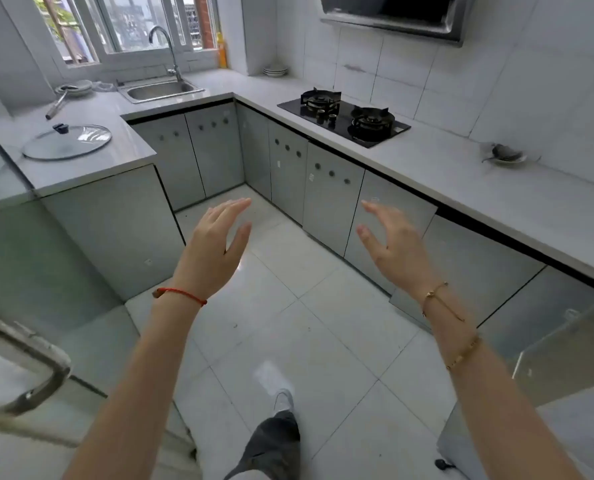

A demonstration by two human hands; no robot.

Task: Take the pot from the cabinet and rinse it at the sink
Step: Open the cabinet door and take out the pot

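No pot is in view. My left hand (pixel 215 244) and my right hand (pixel 392 237) are held out in front of me over the tiled floor, palms facing each other, fingers straight, holding nothing. The grey cabinet doors (pixel 330 195) under the counter are all closed; my right hand is just in front of one. The steel sink (pixel 160 90) with its curved tap (pixel 165 46) sits far back under the window.
A glass pot lid (pixel 66 142) lies on the left counter. A two-burner gas hob (pixel 344 116) is set in the right counter, with a dish (pixel 505 155) further along and stacked plates (pixel 275 71) in the corner. A glass door handle (pixel 21 362) is at near left.
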